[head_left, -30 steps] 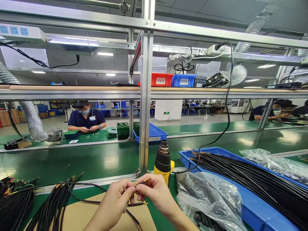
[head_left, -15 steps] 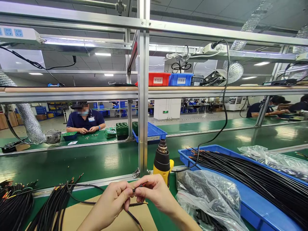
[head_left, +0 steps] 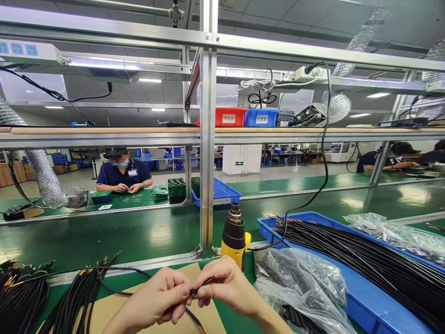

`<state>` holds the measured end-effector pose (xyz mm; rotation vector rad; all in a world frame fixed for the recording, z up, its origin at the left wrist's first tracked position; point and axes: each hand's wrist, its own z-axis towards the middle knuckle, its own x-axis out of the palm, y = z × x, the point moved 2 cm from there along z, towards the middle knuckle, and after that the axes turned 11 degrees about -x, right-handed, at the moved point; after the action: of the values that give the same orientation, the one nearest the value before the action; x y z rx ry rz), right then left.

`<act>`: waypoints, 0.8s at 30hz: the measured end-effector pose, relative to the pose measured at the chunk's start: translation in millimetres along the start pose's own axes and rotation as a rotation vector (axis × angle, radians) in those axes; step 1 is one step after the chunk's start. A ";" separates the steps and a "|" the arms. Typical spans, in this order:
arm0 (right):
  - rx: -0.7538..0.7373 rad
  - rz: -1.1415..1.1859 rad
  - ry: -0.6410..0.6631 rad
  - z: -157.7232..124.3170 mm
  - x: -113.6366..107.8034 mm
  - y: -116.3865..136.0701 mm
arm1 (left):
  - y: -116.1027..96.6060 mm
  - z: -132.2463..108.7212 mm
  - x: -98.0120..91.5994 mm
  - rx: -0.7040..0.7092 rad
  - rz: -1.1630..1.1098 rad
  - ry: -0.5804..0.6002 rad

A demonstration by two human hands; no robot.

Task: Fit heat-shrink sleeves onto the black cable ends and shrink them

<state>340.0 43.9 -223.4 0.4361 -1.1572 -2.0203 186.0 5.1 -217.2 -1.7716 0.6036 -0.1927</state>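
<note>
Both hands meet over a brown cardboard sheet (head_left: 208,310) at the front of the bench. My left hand (head_left: 162,297) is closed, its thumb and forefinger pinching a thin black cable (head_left: 195,319) near one end. Fingertip to fingertip with it, my right hand (head_left: 225,287) is closed on the same cable's end, where small coloured wires show between the fingers. The cable runs down below the hands toward the front edge. Fingers hide the exact spot being gripped. Just behind the right hand stands a yellow and black heat gun (head_left: 233,236), nozzle up.
Bundles of black cables (head_left: 74,292) lie at left. At right are clear plastic bags (head_left: 302,283) and a blue tray (head_left: 365,297) of long black cables. A metal post (head_left: 207,185) rises behind the cardboard. Across the bench a person (head_left: 123,174) handles small parts.
My hands have lowered slightly and stay together. My left fingers have shifted on the cable, and the cable end that stuck out beneath my right hand is no longer visible.
</note>
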 end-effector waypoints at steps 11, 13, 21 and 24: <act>-0.108 0.037 -0.377 6.6 -8.7 -4.9 | -14.6 -9.4 -11.0 0.151 0.289 -0.509; -0.146 0.054 -0.456 6.6 -11.2 -3.9 | -19.2 -13.4 -11.9 0.167 0.421 -0.690; -0.127 0.219 -0.445 12.3 2.6 -11.3 | -22.4 -21.2 -15.9 0.231 0.654 -0.983; 0.013 0.282 -0.322 12.6 20.2 -47.3 | -40.6 -16.4 -21.2 0.295 0.704 -1.033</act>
<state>298.1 50.7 -255.2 -0.0520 -1.3410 -1.8763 172.9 8.5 -170.5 -1.0642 0.3570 1.0095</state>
